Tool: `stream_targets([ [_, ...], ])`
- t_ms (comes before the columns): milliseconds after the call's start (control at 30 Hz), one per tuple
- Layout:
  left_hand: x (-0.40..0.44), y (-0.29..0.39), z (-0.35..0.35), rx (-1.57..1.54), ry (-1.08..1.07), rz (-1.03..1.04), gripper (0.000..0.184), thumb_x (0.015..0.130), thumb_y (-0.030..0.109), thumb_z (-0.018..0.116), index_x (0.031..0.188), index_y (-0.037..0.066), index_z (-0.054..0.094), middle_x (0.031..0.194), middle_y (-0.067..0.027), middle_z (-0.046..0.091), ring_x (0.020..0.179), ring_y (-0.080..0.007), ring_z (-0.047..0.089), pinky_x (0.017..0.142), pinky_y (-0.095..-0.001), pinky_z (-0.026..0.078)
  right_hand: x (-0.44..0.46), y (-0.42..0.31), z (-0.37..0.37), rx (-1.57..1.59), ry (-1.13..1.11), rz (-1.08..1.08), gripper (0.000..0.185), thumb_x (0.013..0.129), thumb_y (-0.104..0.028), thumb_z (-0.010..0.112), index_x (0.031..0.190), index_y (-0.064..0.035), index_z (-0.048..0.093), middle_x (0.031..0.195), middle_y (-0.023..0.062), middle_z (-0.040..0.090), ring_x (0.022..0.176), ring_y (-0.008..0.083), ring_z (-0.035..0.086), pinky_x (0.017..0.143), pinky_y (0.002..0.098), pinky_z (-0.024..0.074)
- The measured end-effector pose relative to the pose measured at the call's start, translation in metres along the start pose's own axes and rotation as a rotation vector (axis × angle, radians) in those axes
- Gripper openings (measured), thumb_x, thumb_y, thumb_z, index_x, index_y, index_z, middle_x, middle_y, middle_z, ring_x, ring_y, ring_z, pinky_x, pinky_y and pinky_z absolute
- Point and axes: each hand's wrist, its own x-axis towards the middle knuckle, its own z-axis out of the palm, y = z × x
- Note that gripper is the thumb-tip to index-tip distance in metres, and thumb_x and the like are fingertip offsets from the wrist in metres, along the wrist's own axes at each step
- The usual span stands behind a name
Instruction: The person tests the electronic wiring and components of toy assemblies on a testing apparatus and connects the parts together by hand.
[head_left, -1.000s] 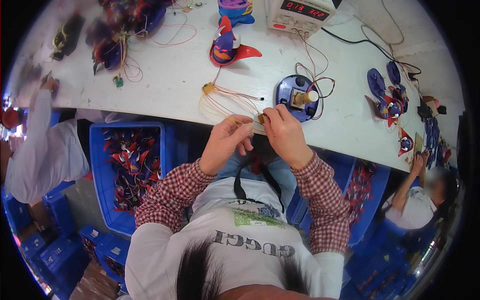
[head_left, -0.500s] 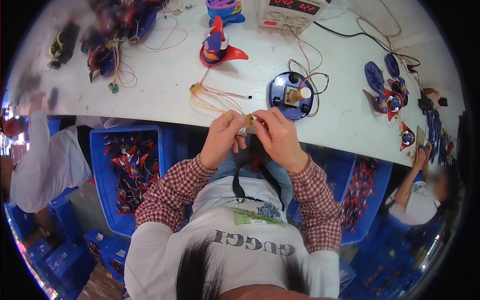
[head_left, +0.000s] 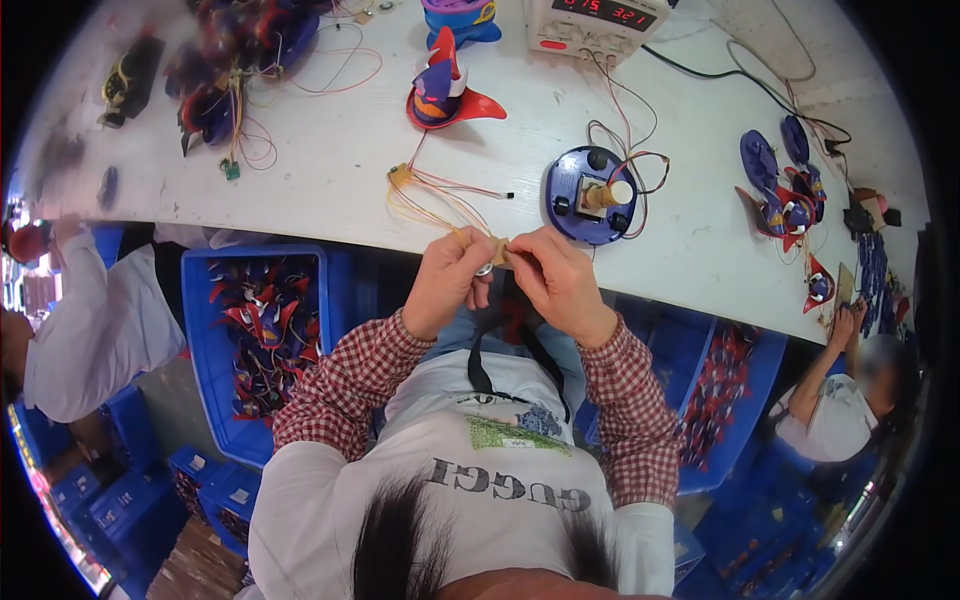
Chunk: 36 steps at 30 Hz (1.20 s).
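My left hand (head_left: 447, 278) is closed, pinching a small yellowish-brown piece (head_left: 500, 252) at the table's front edge. A small round silver part (head_left: 484, 269) shows by its fingertips. My right hand (head_left: 560, 280) pinches the other side of the same piece; its fingers partly hide it. Thin yellow and red wires (head_left: 452, 205) run from my left fingers to a small yellowish board (head_left: 400, 176) on the table. Another wire links that board to a red, purple and white toy figure (head_left: 437, 95). Right of the board lies a round dark-blue base (head_left: 590, 222) with a pale knob (head_left: 621, 191).
A power supply (head_left: 590, 28) with red digits stands at the back, its leads reaching the round base. Toy parts lie left and right on the white table (head_left: 330, 190). Blue bins (head_left: 322, 330) of toy parts flank my legs. Co-workers (head_left: 835, 410) sit at both sides.
The view has shifted slightly, so the table things appear a little further right. My right fingers have closed in nearer to the small piece. The power supply's digits have changed.
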Motion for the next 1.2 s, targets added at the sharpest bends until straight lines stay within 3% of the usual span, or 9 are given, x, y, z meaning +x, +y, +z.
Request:
stream_targets([
  [1200, -0.001, 0.002, 0.003, -0.021, 0.006, -0.019, 0.013, 0.091, 0.015, 0.053, 0.083, 0.006, 0.057, 0.06, -0.0012, 0.053, 0.038, -0.0072, 0.045, 0.034, -0.0175, 0.032, -0.01, 0.007, 0.012, 0.037, 0.073, -0.062, 0.015, 0.078, 0.006, 0.061, 0.091, -0.0009, 0.059, 0.083, 0.0076, 0.058, 0.065, 0.0194, 0.053, 0.057, 0.0264, 0.0427],
])
